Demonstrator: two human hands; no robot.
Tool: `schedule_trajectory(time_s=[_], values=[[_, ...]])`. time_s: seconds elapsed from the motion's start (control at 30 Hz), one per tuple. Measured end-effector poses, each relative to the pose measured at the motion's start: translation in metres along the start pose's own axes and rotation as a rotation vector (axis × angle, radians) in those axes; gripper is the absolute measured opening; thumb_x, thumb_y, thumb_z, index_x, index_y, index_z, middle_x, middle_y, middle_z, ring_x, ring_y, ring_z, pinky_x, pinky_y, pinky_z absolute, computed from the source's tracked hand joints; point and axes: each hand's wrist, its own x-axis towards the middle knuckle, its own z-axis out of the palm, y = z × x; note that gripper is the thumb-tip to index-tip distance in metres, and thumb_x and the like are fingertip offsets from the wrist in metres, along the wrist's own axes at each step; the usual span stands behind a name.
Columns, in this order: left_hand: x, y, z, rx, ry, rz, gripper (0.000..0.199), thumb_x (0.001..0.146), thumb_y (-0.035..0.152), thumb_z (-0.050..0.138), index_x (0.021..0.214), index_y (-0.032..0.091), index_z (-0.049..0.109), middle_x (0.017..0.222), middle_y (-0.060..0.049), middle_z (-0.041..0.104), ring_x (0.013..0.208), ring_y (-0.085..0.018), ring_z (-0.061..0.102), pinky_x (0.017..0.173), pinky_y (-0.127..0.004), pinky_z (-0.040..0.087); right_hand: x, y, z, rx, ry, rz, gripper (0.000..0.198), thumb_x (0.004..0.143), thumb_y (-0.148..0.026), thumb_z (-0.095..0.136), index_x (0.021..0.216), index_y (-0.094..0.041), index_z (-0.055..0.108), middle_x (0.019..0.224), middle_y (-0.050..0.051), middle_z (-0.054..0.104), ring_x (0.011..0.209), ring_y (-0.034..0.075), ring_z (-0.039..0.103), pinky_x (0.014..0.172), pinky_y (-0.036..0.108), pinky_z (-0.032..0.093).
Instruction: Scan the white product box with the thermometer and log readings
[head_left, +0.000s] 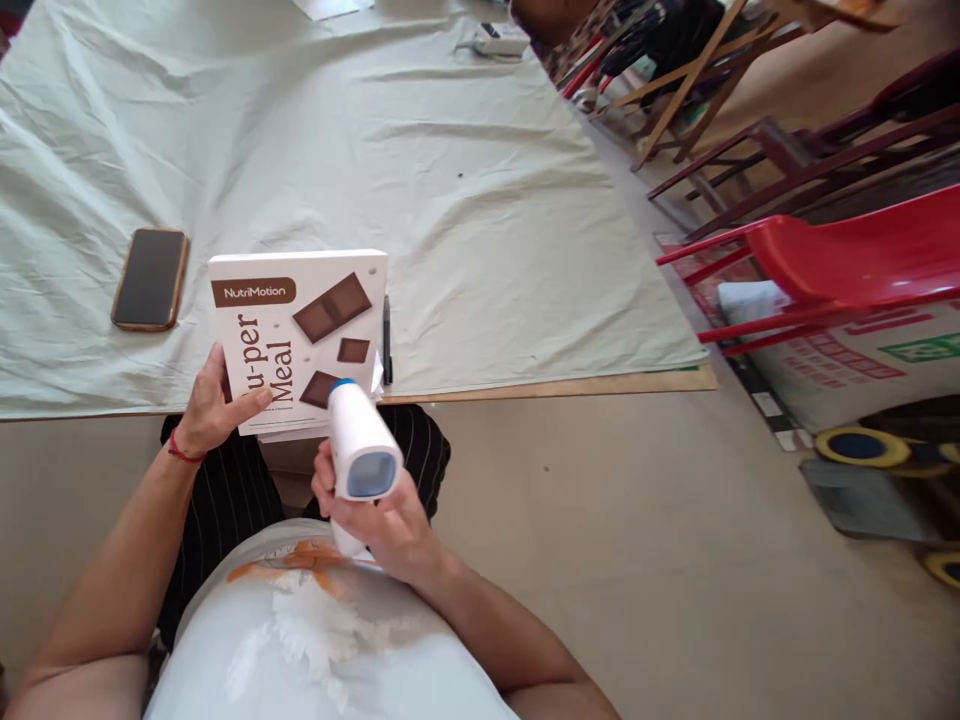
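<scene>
My right hand [375, 515] is wrapped round the handle of a white infrared thermometer [356, 425] with a blue tip and a bluish screen facing me. Its tip points away from me, over the lower right part of a white box [319, 370] printed "NutriMotion" with chocolate pieces. My left hand [214, 405] grips that box at its lower left corner, thumb on the front face. The box sits at the table's near edge, jutting a little over it. Some paper shows under the box, and a dark pen [387, 345] lies along its right side.
A phone [151, 279] lies on the cloth-covered table [487, 270] to the left. Near the far right corner is a small white device [500, 40]. Right of the table stand a red chair [847, 255], wooden chair frames and a yellow-wheeled object [862, 445].
</scene>
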Motion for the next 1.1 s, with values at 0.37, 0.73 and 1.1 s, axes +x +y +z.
schedule_trajectory(time_s=[0.37, 0.73, 1.1], values=[[0.001, 0.004, 0.002, -0.009, -0.007, 0.023, 0.062, 0.072, 0.05, 0.093, 0.115, 0.017, 0.063, 0.11, -0.012, 0.078, 0.095, -0.029, 0.075, 0.08, -0.041, 0.063, 0.019, 0.009, 0.016, 0.098, 0.113, 0.159, 0.034, 0.063, -0.036, 0.081, 0.079, -0.024, 0.054, 0.064, -0.008, 0.048, 0.056, 0.009, 0.041, 0.056, 0.029, 0.034], [0.002, 0.006, 0.001, -0.016, -0.029, -0.007, 0.063, 0.072, 0.052, 0.093, 0.114, 0.016, 0.062, 0.107, -0.013, 0.077, 0.092, -0.03, 0.075, 0.078, -0.042, 0.064, 0.024, 0.003, 0.024, 0.107, 0.015, 0.158, 0.025, 0.061, -0.032, 0.078, 0.069, -0.023, 0.055, 0.055, -0.006, 0.06, 0.049, 0.01, 0.049, 0.053, 0.029, 0.041], [0.002, 0.007, 0.002, -0.04, -0.022, -0.002, 0.061, 0.071, 0.05, 0.094, 0.115, 0.018, 0.064, 0.108, -0.012, 0.078, 0.093, -0.03, 0.076, 0.078, -0.042, 0.065, 0.023, -0.001, 0.024, 0.113, -0.001, 0.141, 0.025, 0.063, -0.032, 0.079, 0.064, -0.023, 0.056, 0.053, -0.005, 0.06, 0.049, 0.011, 0.05, 0.053, 0.029, 0.04]])
